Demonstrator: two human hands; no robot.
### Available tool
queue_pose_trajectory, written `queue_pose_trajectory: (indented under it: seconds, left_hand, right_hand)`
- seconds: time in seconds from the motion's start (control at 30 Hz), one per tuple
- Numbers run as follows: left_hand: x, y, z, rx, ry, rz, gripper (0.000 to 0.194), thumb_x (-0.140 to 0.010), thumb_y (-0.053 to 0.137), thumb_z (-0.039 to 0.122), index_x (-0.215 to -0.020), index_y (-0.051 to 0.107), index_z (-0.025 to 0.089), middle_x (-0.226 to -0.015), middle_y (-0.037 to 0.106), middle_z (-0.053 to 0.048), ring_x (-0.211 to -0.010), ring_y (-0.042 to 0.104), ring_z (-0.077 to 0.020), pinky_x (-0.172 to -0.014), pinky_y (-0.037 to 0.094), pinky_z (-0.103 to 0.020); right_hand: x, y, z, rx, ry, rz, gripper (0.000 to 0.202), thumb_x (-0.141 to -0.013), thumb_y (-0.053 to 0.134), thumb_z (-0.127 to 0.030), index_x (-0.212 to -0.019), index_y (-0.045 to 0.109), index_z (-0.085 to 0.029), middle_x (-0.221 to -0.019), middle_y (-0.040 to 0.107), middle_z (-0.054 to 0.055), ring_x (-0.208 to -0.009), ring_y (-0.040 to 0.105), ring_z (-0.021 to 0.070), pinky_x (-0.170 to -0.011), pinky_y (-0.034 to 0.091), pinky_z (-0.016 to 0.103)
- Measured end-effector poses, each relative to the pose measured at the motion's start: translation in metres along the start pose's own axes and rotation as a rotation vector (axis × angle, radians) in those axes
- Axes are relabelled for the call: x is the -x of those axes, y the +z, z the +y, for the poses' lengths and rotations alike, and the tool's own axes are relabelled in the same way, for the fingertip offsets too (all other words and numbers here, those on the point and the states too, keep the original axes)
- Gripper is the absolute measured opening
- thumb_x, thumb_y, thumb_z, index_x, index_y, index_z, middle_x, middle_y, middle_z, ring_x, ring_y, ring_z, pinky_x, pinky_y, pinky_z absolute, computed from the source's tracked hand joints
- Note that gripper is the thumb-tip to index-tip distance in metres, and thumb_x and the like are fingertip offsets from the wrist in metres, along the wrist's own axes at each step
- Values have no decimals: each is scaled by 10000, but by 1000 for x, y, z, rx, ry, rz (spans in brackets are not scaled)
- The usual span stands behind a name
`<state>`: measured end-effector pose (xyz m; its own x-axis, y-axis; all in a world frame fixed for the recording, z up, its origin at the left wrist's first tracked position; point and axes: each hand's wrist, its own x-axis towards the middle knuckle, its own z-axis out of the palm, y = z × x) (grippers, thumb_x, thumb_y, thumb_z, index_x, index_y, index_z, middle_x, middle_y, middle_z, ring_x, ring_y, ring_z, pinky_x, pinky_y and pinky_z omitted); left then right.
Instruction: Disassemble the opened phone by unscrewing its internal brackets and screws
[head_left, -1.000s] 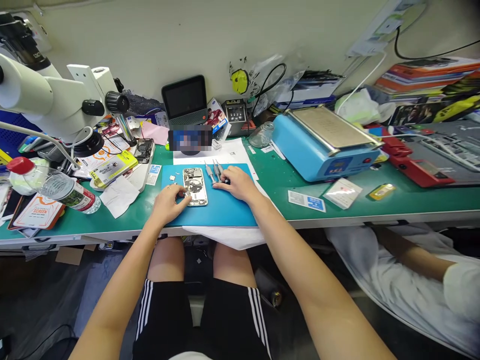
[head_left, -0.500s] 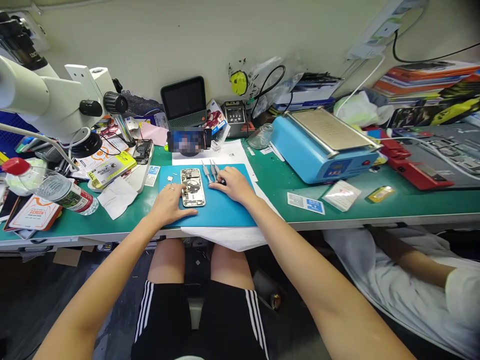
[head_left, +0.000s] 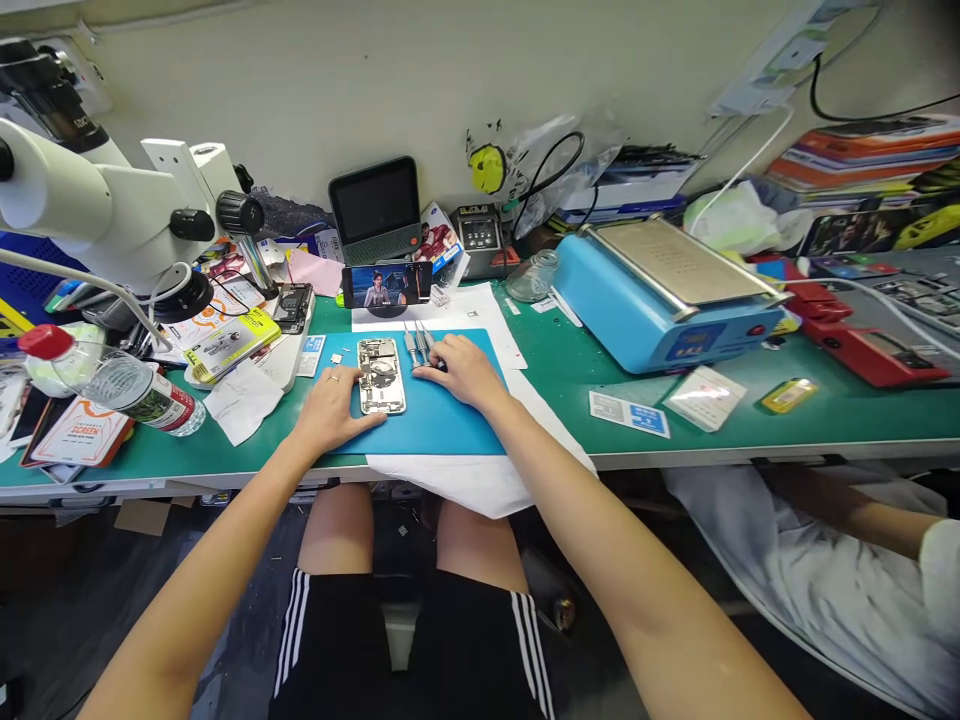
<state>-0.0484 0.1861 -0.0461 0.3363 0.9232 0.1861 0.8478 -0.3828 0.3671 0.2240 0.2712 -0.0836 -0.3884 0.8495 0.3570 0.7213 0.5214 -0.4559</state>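
Note:
An opened smartphone (head_left: 382, 377) with its inner parts bare lies on a blue mat (head_left: 442, 430). My left hand (head_left: 330, 408) rests at its left side, fingertips on the edge and thumb along the bottom corner, steadying it. Right of the phone, several slim metallic tools that look like screwdrivers (head_left: 411, 348) lie side by side, tips pointing away from me. My right hand (head_left: 466, 370) is over their near ends, fingers curled around a dark handle partly hidden beneath them. Small pale parts (head_left: 337, 358) sit beyond my left hand.
A propped phone (head_left: 386, 287) plays a video behind the mat. At left stand a microscope (head_left: 120, 205) and a plastic bottle (head_left: 146, 392). A blue heating-plate machine (head_left: 660, 300) stands right. White paper (head_left: 465, 480) hangs over the table edge. Another person's arm (head_left: 847, 510) is at right.
The view has swung slightly left. The opened phone sits a little further left on the mat and straighter, with my left hand still against it. My right hand stays by the tools.

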Motion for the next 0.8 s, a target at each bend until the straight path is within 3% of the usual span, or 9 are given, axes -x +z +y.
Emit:
queue_pose_trajectory:
  seconds: [0.4,0.57,0.7,0.8]
  left_hand:
    - [-13,-7,1,-52,70,-81,682,-855,754,571,-1360,501,189,-1341,609,-164,-1285,568,-372,-1093,470,-515]
    - [-10,-5,3,-59,83,-49,634,-901,696,568,-1387,491,218,-1366,597,-154,-1329,538,-366,-1151,423,-530]
    - [-6,-3,3,-51,96,-26,620,-924,661,557,-1407,481,212,-1387,592,-159,-1344,524,-357,-1155,425,-520]
    - [-6,-4,3,-43,105,-29,612,-927,654,555,-1399,487,204,-1393,596,-159,-1329,538,-354,-1143,441,-512]
  right_hand:
    - [5,-2,-3,-36,-14,86,413,-916,699,-530,-683,509,-247,-757,565,36,-799,530,245,-767,439,383]
    - [6,-4,0,-90,48,244,307,-924,665,-460,-775,494,-254,-825,597,44,-811,558,235,-777,469,374]
    - [6,-5,-1,-111,127,392,173,-956,530,-336,-811,470,-264,-841,603,53,-802,574,234,-781,492,383]
    - [6,-5,-3,-115,175,489,149,-967,480,-347,-841,471,-267,-833,601,56,-796,584,237,-790,507,396]
